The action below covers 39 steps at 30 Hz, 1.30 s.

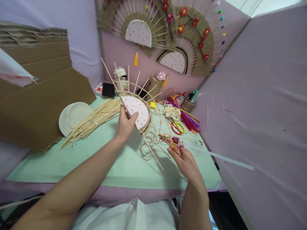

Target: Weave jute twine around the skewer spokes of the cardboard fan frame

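cardboard [40,95] fills the left of the frame, beside a green mat [72,159] that covers the table. above centre, the woven half-fan [137,111] is held tilted over the mat: a dotted paper half-disc ringed with twine, with thin skewers fanning out from it.

the left hand [125,124] is closed on the fan's lower edge, thumb across the dotted face and fingers behind. the piece looks very light but fragile. the skewers would likely snap or slip out of the weave, so the stiff paper core and the woven band seem the safe places to hold, not the sticks.

loose twine [148,148] trails from the fan in soft coils and could snag. the right hand [185,161], lower right of centre, pinches a small flowered object [173,141] between its fingertips. it is probably light and rigid.

a skewer bundle [96,119] and paper plates [73,116] lie at centre left, and scissors [177,127] lie right of centre.

what the flowered object is cannot be made out. a pale strip [220,156] runs right from near it, and whether the 2 join is unclear. the left fingers behind the fan are hidden, and the clutter at the back of the table is too small to read.
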Available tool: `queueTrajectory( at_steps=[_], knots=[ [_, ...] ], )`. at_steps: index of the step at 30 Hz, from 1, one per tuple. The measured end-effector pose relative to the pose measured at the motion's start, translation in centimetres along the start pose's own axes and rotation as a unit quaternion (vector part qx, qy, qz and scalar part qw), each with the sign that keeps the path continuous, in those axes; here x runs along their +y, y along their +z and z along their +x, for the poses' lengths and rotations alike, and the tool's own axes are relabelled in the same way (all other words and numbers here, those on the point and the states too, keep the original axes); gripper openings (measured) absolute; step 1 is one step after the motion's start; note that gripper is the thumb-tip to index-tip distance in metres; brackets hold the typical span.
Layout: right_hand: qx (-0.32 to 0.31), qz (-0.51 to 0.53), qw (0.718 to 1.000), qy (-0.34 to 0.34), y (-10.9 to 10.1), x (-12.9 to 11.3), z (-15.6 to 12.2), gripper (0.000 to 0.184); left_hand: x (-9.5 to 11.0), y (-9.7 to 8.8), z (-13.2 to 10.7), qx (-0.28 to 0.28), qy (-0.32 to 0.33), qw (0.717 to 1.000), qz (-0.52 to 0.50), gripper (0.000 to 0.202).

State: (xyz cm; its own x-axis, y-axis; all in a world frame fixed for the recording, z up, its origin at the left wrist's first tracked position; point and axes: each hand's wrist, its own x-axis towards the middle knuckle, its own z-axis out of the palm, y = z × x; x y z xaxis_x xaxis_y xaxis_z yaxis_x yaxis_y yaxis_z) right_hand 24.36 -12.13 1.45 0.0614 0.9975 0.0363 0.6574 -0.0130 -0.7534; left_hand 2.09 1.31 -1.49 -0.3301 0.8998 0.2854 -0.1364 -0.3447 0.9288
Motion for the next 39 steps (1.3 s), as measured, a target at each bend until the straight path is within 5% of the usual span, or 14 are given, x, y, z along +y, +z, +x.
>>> queueTrajectory(
  at_steps=[24, 35, 39],
  knots=[
    [0.016, -0.034, 0.999, 0.008, 0.2, 0.2, 0.0, 0.037, 0.5, 0.1, -0.2, 0.001, -0.008, 1.0, 0.007, 0.04],
    [-0.041, -0.001, 0.999, -0.011, -0.5, -0.3, -0.9, 0.037, 0.8, 0.2, -0.3, 0.016, -0.011, 1.0, 0.017, 0.044],
    [0.056, 0.09, 0.994, 0.015, -0.8, 0.4, -1.2, 0.04, 0.2, 0.1, 0.0, 0.021, -0.02, 1.0, 0.005, 0.044]
  ],
)
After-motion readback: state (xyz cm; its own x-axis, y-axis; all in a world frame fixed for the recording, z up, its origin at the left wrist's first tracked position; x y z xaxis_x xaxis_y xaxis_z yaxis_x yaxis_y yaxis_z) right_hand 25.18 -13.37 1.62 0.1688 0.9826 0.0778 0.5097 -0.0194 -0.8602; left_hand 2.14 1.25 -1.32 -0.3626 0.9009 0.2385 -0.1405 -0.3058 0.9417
